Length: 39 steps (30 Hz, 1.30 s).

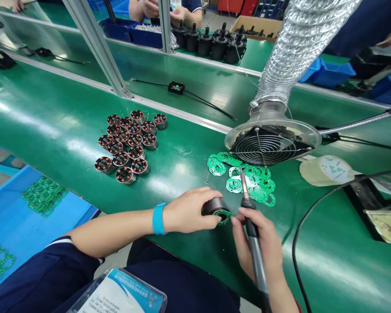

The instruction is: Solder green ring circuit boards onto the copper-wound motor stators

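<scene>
My left hand [190,210] grips a metal motor stator [214,205] lying on its side, with a green ring board on the end facing me. In my right hand [262,243] is a soldering iron [253,243], its tip pointing away from me over the loose boards. The thumb and index finger of that hand come close to the board's edge; whether they pinch a wire is too small to tell. Beyond the iron's tip lies a pile of green ring boards [262,183]. Several stators with copper windings [135,140] stand in a group at the left.
A fume fan [267,143] on a foil duct [299,39] hangs over the boards. At the right are a tape roll [329,169], a sponge tray [382,224] and a black cable [295,243]. A blue bin [76,213] holds more boards. Across the bench are another person's hands [179,16].
</scene>
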### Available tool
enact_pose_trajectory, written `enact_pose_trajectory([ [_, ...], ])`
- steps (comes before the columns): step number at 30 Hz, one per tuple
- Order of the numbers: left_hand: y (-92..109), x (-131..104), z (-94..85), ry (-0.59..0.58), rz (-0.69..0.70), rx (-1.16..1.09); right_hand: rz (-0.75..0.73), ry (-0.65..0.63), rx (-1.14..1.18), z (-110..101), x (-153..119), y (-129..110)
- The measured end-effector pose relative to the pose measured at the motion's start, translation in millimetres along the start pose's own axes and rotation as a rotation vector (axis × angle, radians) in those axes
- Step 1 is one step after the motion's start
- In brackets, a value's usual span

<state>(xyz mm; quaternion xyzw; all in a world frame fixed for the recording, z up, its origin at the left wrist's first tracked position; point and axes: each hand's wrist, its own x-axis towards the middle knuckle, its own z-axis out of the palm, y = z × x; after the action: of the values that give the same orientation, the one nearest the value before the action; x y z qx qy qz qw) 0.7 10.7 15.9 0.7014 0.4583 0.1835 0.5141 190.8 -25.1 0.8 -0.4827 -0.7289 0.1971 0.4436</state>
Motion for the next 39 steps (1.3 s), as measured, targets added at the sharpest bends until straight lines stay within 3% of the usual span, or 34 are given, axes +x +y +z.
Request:
enact_pose_trajectory([
  [3, 0.4, -1.9, 1.8, 0.139, 0.104, 0.308, 0.213, -0.031, 0.043, 5.6, -3.6, 2.9],
  [6, -0.1, -0.9, -0.1, 0.124, 0.068, 0.219, 0.45, -0.033, 0.347, 7.1, -6.9, 5.8],
  [10, 1.0, 1.4, -4.6, -0.016, -0.051, -0.156, 0.483, -0.081, 0.653, 2.8, -4.9, 6.6],
  [12, 2.4, 1.4, -5.5, -0.086, -0.07, -0.26, 0.49, -0.125, 0.662, 1.1, -2.3, 5.8],
  [15, 3.4, 1.1, -6.0, -0.105, -0.041, -0.224, 0.478, -0.179, 0.567, 1.0, -0.4, 5.8],
  [18, 1.7, 2.9, -7.3, -0.179, -0.056, -0.271, 0.377, -0.222, 0.389, 1.7, -3.1, 7.5],
  [23, -5.2, 6.8, -8.9, -0.443, -0.253, -0.657, 0.086, -0.152, 0.301, -0.8, -7.1, -0.5],
  [28, -12.1, 2.7, 1.0, -0.532, -0.383, -0.918, -0.101, -0.149, 0.293, -6.8, 2.9, -17.0],
  [32, -8.9, 1.9, 7.9, -0.642, -0.417, -0.972, -0.373, -0.055, 0.184, -4.3, -0.8, -9.0],
  [35, 2.2, 11.6, -6.0, -0.552, -0.356, -0.854, -0.46, 0.057, 0.049, -13.2, -9.8, 13.3],
  [37, 10.7, 25.9, -27.8, -0.329, -0.325, -0.642, -0.414, 0.069, -0.081, -33.6, -12.1, 34.8],
  [39, 16.4, 47.6, -55.9, -0.01, -0.331, -0.341, -0.293, 0.005, -0.24, -63.3, -8.3, 60.0],
])
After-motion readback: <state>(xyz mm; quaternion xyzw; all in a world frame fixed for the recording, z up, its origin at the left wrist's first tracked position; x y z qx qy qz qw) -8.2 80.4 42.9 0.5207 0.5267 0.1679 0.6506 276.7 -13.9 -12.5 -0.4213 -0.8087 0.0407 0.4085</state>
